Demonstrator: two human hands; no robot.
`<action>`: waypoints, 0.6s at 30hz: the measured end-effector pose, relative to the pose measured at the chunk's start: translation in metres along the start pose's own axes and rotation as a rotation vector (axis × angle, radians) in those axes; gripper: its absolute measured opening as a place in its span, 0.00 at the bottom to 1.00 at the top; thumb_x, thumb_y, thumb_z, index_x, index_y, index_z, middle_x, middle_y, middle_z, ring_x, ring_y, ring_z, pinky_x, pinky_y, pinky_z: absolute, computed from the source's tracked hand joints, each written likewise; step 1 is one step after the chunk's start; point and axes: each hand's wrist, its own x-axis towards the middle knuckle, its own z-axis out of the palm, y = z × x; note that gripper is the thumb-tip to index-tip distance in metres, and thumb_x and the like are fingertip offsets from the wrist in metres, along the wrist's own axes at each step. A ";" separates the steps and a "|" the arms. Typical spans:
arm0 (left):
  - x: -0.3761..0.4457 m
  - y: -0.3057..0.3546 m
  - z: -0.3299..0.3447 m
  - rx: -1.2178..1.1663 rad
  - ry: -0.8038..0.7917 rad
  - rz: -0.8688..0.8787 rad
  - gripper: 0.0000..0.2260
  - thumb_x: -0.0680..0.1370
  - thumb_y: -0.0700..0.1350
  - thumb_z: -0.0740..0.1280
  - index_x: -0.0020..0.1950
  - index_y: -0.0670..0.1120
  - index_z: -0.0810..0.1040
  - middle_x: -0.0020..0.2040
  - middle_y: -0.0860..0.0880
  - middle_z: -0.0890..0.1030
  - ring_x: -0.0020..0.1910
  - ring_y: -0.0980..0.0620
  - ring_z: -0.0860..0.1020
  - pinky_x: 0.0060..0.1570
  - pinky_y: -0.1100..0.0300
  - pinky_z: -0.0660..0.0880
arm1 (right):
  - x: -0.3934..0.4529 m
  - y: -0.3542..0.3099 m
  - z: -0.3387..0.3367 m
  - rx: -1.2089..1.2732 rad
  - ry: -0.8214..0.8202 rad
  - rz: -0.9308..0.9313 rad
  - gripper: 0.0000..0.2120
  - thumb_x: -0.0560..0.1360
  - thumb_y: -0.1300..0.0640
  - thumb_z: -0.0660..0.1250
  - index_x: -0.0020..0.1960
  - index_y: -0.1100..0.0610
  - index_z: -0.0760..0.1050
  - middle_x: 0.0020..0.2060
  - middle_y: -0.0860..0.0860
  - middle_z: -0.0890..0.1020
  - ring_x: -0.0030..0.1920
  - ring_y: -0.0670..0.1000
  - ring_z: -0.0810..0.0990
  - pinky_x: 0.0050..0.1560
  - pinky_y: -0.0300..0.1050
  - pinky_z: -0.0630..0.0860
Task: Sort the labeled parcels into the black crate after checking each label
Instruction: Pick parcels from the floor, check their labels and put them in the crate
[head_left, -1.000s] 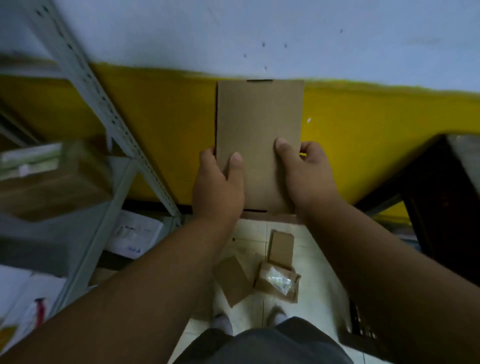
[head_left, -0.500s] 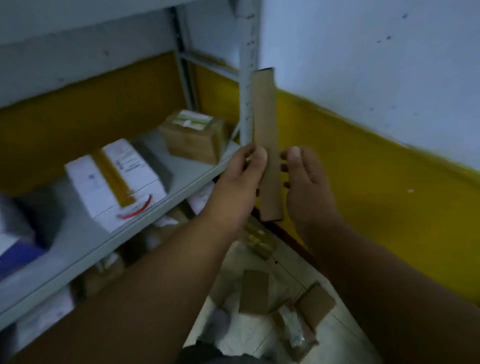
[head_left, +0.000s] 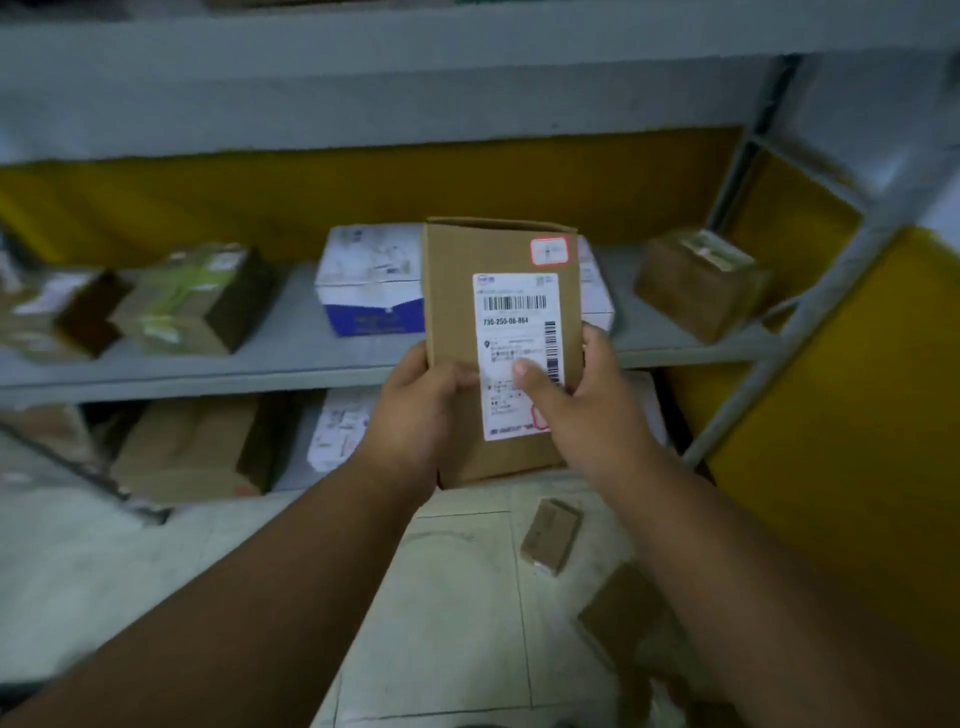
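L hand (head_left: 415, 410) and R hand (head_left: 587, 410) both grip one parcel (head_left: 498, 353), held upright in front of the shelf (head_left: 291, 358), label side to the camera. L thumb curls over the lower left edge, rest of the fingers are behind the box. R thumb presses on the label (head_left: 517, 343), its other fingers wrap the right edge. So both hands are clamped on the parcel, neither is free.

Label is white w/ a barcode up top and the no. 730-250-06-864 under it; smaller print below is too fine to read. A small red-edged sticker (head_left: 549, 251) sits at the parcel's top right corner.

Black crate isn't visible in this view.

On the shelf behind: white-blue box (head_left: 369, 280), partly hidden by the parcel; brown box (head_left: 696, 283) to the right; green-taped box (head_left: 192, 299) to the left, another blurred box further left. Lower level holds a big carton (head_left: 192, 447) and a white bag w/ print (head_left: 340, 426), just beside it.

On the floor (head_left: 457, 597), below the hands: small flat box (head_left: 550, 535) and, near it to the lower right, another brown piece (head_left: 623, 613), partly covered by the R forearm. Yellow wall (head_left: 831, 415) on the right past the shelf upright.
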 end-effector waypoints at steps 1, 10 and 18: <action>-0.011 0.000 -0.027 -0.032 0.051 0.011 0.18 0.64 0.50 0.70 0.54 0.56 0.83 0.52 0.47 0.86 0.51 0.43 0.85 0.46 0.45 0.81 | -0.005 -0.009 0.023 0.004 -0.043 -0.022 0.21 0.74 0.42 0.71 0.63 0.42 0.68 0.52 0.38 0.83 0.52 0.43 0.83 0.53 0.50 0.82; -0.178 0.004 -0.324 0.116 0.709 0.147 0.19 0.68 0.65 0.65 0.59 0.69 0.72 0.54 0.61 0.84 0.50 0.57 0.84 0.50 0.50 0.82 | -0.149 -0.109 0.336 0.100 -0.309 -0.246 0.18 0.76 0.41 0.67 0.61 0.40 0.63 0.53 0.37 0.79 0.53 0.45 0.83 0.48 0.48 0.84; -0.332 -0.006 -0.528 0.124 1.007 0.081 0.21 0.76 0.60 0.59 0.68 0.74 0.62 0.58 0.62 0.82 0.55 0.56 0.82 0.56 0.46 0.79 | -0.298 -0.169 0.549 0.171 -0.665 -0.338 0.19 0.78 0.45 0.67 0.63 0.39 0.61 0.55 0.40 0.77 0.49 0.34 0.80 0.39 0.30 0.79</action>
